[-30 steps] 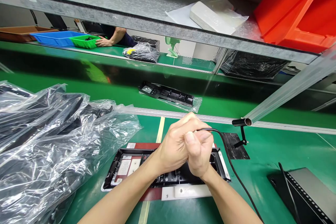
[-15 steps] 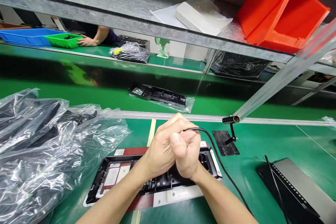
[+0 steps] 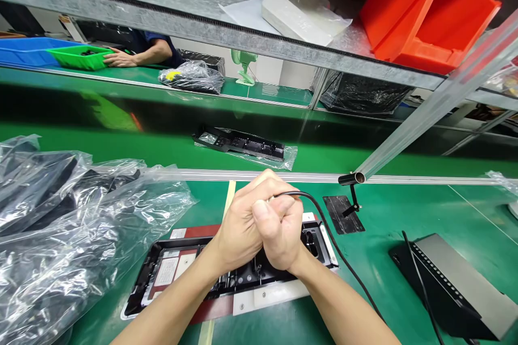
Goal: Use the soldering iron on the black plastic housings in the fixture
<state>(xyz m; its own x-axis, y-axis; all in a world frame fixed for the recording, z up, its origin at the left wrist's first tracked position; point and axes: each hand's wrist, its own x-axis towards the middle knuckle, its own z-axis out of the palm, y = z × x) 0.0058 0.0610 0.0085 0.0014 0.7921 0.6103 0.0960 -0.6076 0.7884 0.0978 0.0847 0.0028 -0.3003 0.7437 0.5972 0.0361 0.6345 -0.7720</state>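
On the left lies one heap of clear plastic bags [image 3: 73, 237] with dark parts inside. Near me, in the middle, one black frame [image 3: 178, 272] sits on one red and white fixture [image 3: 259, 299]. My left hand [image 3: 238, 226] and my right hand [image 3: 281, 237] are clasped together just above this frame, fingers closed around the top of a tool that is hidden inside them. One black cable [image 3: 335, 245] leaves my fists and runs to the right and near. Far behind, one more black frame [image 3: 243, 143] lies on the green belt [image 3: 121, 140]. On the right is one grey box [image 3: 457, 285]. On the shelf above stand two red bins [image 3: 429, 16].
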